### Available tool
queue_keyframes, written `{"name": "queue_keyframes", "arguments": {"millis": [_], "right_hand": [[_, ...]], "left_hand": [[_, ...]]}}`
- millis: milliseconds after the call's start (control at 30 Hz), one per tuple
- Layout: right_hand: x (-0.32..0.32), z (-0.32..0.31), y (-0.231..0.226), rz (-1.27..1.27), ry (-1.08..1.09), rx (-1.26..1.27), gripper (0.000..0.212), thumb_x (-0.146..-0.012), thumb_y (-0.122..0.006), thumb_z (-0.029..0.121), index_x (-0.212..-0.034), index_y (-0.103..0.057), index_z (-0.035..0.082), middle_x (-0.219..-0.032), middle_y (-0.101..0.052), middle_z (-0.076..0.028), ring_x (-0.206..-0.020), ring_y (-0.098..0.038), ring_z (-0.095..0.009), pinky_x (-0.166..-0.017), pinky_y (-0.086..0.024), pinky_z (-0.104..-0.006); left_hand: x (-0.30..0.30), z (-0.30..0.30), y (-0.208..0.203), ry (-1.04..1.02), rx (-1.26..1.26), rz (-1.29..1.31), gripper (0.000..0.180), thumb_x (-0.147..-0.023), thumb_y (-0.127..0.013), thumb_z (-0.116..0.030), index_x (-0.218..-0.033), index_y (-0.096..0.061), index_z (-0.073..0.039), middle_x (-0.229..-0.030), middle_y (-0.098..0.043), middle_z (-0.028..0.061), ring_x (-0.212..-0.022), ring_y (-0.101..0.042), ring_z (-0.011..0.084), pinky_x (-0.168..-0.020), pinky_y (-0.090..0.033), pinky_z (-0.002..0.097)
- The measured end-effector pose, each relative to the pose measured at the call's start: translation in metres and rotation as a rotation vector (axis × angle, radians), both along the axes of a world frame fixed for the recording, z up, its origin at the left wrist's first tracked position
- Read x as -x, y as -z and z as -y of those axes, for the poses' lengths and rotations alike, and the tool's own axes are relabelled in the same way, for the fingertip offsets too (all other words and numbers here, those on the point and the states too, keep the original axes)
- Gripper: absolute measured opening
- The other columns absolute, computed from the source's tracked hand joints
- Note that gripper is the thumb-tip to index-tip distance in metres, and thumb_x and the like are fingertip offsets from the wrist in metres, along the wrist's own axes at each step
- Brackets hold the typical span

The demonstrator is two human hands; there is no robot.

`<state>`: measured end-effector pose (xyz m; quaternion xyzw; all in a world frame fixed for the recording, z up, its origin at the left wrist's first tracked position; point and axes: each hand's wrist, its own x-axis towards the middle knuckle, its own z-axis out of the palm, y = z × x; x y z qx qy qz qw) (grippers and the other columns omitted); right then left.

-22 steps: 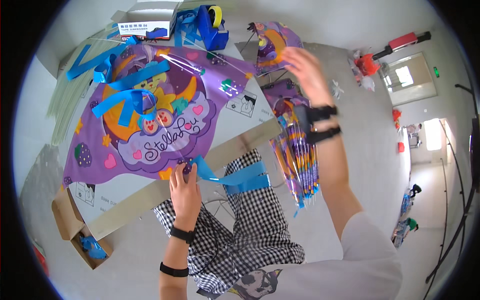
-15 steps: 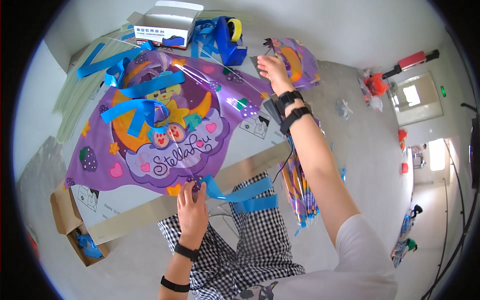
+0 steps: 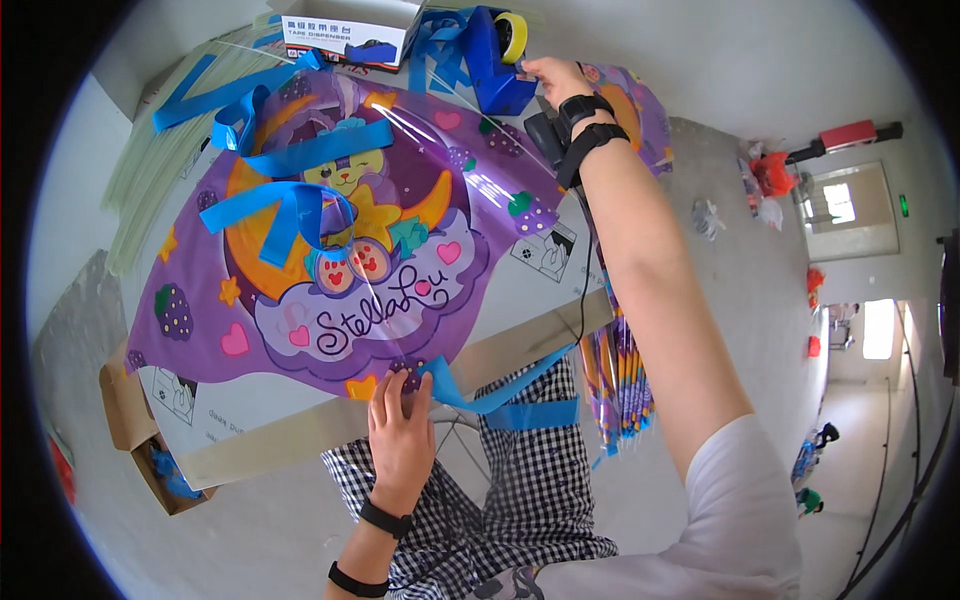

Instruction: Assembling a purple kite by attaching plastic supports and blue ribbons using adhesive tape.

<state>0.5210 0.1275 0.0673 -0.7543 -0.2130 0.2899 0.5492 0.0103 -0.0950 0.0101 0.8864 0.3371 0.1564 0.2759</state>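
Left hand (image 3: 402,430) has bent fingers down on the near edge of the purple sheet (image 3: 342,285); can't tell if it's pinching or just pressing. Right hand (image 3: 557,80) is off at its 1 o'clock, fingers curled in, with the dispenser (image 3: 490,75) right beside it at 9. Can't tell if it's gripping anything.

Imo the weak spot is the blue ribbon (image 3: 485,403): it droops from near the left fingertips over the trousers (image 3: 545,480), so a knee bump could pull it crooked. If that left hand eases off, the slick sheet might slide and take the loose strips (image 3: 320,152) along.

Sheet's on the counter (image 3: 265,450), mostly at the left hand's 11 o'clock and the right hand's 7 to 8. Carton (image 3: 340,42) sits past it, around 12.
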Motion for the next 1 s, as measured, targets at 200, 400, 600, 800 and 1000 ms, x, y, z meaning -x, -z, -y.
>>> {"name": "queue_keyframes", "arguments": {"millis": [200,400,600,800,1000], "right_hand": [[0.023,-0.007,0.005,-0.099,0.046,-0.227,0.024,-0.076,-0.075,0.016,-0.096,-0.066,0.006,-0.099,-0.064,-0.006,-0.1,-0.051,-0.022,-0.096,-0.031,-0.0393],[0.011,0.01,-0.012,0.21,0.081,-0.074,0.033,-0.074,-0.08,0.021,-0.1,-0.067,0.005,-0.101,-0.066,-0.005,-0.093,-0.057,-0.017,-0.083,-0.039,-0.0348],[0.049,0.04,-0.01,-0.024,0.068,0.125,0.024,-0.077,-0.078,0.028,-0.094,-0.068,0.014,-0.101,-0.067,0.0,-0.093,-0.057,-0.013,-0.078,-0.036,-0.0314],[0.053,0.037,0.007,-0.131,0.078,0.126,0.02,-0.081,-0.076,0.026,-0.095,-0.067,0.015,-0.102,-0.068,0.001,-0.095,-0.059,-0.014,-0.077,-0.036,-0.0297],[0.025,0.05,0.065,-0.146,0.15,-0.043,0.013,-0.073,-0.075,0.001,-0.079,-0.064,0.001,-0.068,-0.063,-0.009,-0.053,-0.055,-0.018,-0.043,-0.037,-0.0308]], "left_hand": [[0.006,-0.001,0.002,-0.013,-0.002,-0.016,0.054,-0.071,-0.06,0.005,-0.124,-0.059,-0.007,-0.129,-0.043,0.0151,-0.123,-0.042,0.0358,-0.101,-0.041,0.0456],[0.0,0.001,0.003,0.0,-0.021,-0.001,0.052,-0.073,-0.061,0.003,-0.124,-0.059,-0.007,-0.129,-0.044,0.0155,-0.122,-0.043,0.0356,-0.101,-0.042,0.0458],[0.005,0.001,0.004,-0.007,-0.023,-0.024,0.052,-0.074,-0.061,0.001,-0.125,-0.058,-0.007,-0.129,-0.044,0.0158,-0.123,-0.042,0.0356,-0.102,-0.041,0.0458],[0.006,0.0,0.005,-0.022,-0.032,-0.045,0.051,-0.074,-0.061,0.001,-0.124,-0.058,-0.007,-0.129,-0.044,0.0156,-0.123,-0.042,0.0354,-0.101,-0.042,0.0457],[0.002,0.004,0.002,-0.022,-0.007,0.014,0.053,-0.071,-0.059,0.005,-0.123,-0.06,-0.007,-0.128,-0.044,0.0149,-0.121,-0.043,0.0357,-0.1,-0.042,0.046]]}}
